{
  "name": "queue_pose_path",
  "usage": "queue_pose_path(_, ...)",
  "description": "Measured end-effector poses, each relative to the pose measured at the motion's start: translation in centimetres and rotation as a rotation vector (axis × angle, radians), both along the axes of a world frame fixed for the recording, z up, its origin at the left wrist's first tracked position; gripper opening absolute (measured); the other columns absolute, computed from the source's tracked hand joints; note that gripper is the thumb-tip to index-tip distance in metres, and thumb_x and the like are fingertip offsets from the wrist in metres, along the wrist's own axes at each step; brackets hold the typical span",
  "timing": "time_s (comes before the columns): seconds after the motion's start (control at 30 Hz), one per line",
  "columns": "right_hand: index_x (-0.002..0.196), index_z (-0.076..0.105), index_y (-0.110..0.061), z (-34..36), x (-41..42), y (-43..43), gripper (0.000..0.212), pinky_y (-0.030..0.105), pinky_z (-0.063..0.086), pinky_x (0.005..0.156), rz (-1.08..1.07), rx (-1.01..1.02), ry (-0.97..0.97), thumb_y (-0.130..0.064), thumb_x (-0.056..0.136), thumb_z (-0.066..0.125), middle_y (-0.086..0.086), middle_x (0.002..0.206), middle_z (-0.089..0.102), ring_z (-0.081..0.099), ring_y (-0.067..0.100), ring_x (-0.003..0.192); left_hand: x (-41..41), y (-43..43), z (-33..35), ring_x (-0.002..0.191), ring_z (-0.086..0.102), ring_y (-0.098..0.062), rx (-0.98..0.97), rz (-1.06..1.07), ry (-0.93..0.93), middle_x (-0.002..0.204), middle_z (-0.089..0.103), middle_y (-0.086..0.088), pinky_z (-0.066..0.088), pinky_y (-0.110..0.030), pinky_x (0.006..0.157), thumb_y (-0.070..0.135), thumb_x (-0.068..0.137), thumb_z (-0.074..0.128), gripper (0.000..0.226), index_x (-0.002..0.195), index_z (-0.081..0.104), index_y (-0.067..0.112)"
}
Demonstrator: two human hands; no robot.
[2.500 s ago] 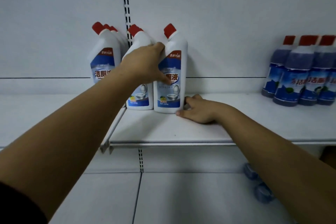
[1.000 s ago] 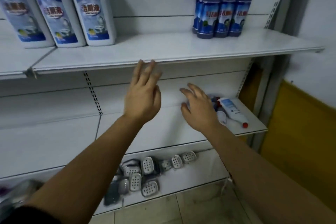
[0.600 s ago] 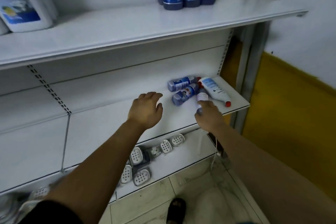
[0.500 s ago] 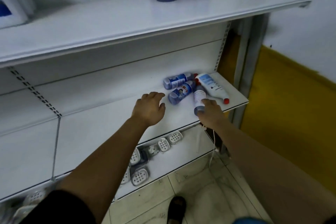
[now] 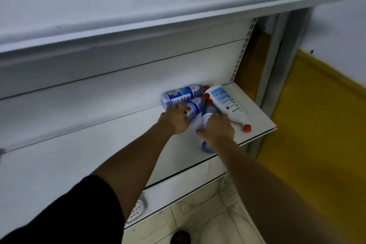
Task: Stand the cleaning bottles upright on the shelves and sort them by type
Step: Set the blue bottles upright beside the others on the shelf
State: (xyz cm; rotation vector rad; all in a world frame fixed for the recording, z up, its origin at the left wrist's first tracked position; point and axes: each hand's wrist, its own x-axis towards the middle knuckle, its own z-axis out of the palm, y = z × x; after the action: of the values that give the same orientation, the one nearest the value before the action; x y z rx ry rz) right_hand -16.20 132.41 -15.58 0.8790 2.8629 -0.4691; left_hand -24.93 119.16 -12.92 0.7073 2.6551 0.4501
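My right hand (image 5: 217,128) grasps a fallen blue bottle (image 5: 207,147), base toward me, cap away; my left hand (image 5: 174,122) covers its neighbour (image 5: 195,106), grip unclear.

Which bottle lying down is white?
The rightmost bottle, red cap near the shelf edge, is the only white one; the bottles left of it are blue.

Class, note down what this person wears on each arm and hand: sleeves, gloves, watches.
A black short sleeve covers the left upper arm; the forearm below is bare. The right arm is bare as far as visible. The left hand and the right hand show no gloves or watch.
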Motion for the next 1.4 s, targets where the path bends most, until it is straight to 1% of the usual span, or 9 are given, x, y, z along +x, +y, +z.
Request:
queue_pose_path(0.17,0.111,0.053,-0.027,-0.3,-0.1,1.2,0.042,0.029,0.049,0.072,-0.052,-0.083,0.015,-0.044,0.076,0.070,-0.001,0.102,0.064,0.060,0.018,0.090,-1.0,2.8,-1.9,0.140,0.033,-0.037,-0.124,0.079,0.051,0.154,0.028,-0.015,0.039,-0.047,0.108,0.065,0.088,0.054,0.089,0.155,0.019,0.018)
queue_pose_path(0.23,0.120,0.045,-0.023,-0.9,0.6,2.1,0.057,0.032,0.050,0.076,-0.144,-0.146,-0.001,-0.053,0.077,0.067,0.000,0.105,0.059,0.059,0.019,0.094,-1.2,3.6,-2.2,0.143,0.026,-0.037,-0.164,0.111,0.002,0.154,0.023,-0.015,0.034,-0.044,0.112,0.067,0.084,0.058,0.098,0.155,0.014,0.017)
queue_pose_path(0.33,0.130,0.033,-0.022,-1.8,1.5,2.6,0.080,0.038,0.053,0.087,-0.172,-0.201,-0.012,-0.059,0.070,0.071,0.004,0.115,0.054,0.057,0.023,0.103,-0.7,4.1,-2.4,0.122,0.044,-0.029,-0.034,0.213,-0.136,0.135,0.039,-0.009,0.042,-0.038,0.098,0.053,0.083,0.068,0.088,0.151,0.022,0.019)
queue_pose_path(0.4,0.130,0.036,-0.020,-1.8,1.8,3.2,0.073,0.034,0.051,0.086,-0.225,-0.355,-0.001,-0.050,0.075,0.072,0.003,0.115,0.056,0.056,0.020,0.100,-0.1,3.9,-2.6,0.106,0.051,-0.025,0.073,0.284,-0.191,0.116,0.043,-0.004,0.045,-0.032,0.084,0.043,0.085,0.072,0.079,0.145,0.028,0.018)
queue_pose_path(0.53,0.130,0.045,-0.010,-0.5,2.8,3.4,0.054,0.027,0.048,0.070,-0.412,-0.772,0.194,-0.035,0.088,0.067,0.009,0.120,0.061,0.060,0.020,0.093,0.9,3.1,-1.9,0.110,0.061,-0.029,0.248,0.312,-0.272,0.121,0.058,-0.007,0.052,-0.037,0.087,0.040,0.082,0.074,0.083,0.142,0.024,0.012)
queue_pose_path(0.73,0.129,0.049,-0.018,3.4,5.8,0.8,0.058,0.044,0.059,0.074,-0.536,-1.372,0.477,-0.030,0.081,0.078,0.012,0.112,0.070,0.072,0.030,0.091,3.9,1.7,1.5,0.090,0.069,-0.022,0.622,0.404,-0.480,0.106,0.070,-0.010,0.058,-0.037,0.079,0.036,0.077,0.071,0.052,0.118,0.053,0.010)
queue_pose_path(0.93,0.111,0.056,-0.024,8.4,10.0,-2.0,0.025,0.042,0.059,0.077,-0.527,-1.337,0.587,-0.030,0.090,0.066,0.006,0.099,0.071,0.071,0.025,0.084,9.3,-1.9,7.0,0.089,0.074,-0.029,0.849,0.336,-0.615,0.099,0.076,-0.011,0.059,-0.046,0.087,0.032,0.090,0.063,0.017,0.100,0.065,0.019)
queue_pose_path(1.17,0.125,0.049,-0.026,13.8,15.9,-6.1,0.049,0.045,0.059,0.082,-0.368,-1.226,0.698,-0.032,0.083,0.075,0.002,0.109,0.069,0.070,0.025,0.094,16.6,-5.8,12.4,0.090,0.075,-0.028,0.967,0.303,-0.658,0.107,0.074,-0.012,0.060,-0.047,0.083,0.034,0.082,0.069,0.049,0.126,0.052,0.019)
queue_pose_path(1.4,0.130,0.050,-0.024,17.6,20.1,-8.1,0.056,0.053,0.057,0.085,-0.304,-1.155,0.834,-0.032,0.082,0.077,0.006,0.114,0.069,0.070,0.029,0.095,21.2,-8.3,18.1,0.086,0.074,-0.025,1.015,0.234,-0.623,0.105,0.072,-0.009,0.061,-0.037,0.074,0.028,0.090,0.064,0.036,0.122,0.049,0.020)
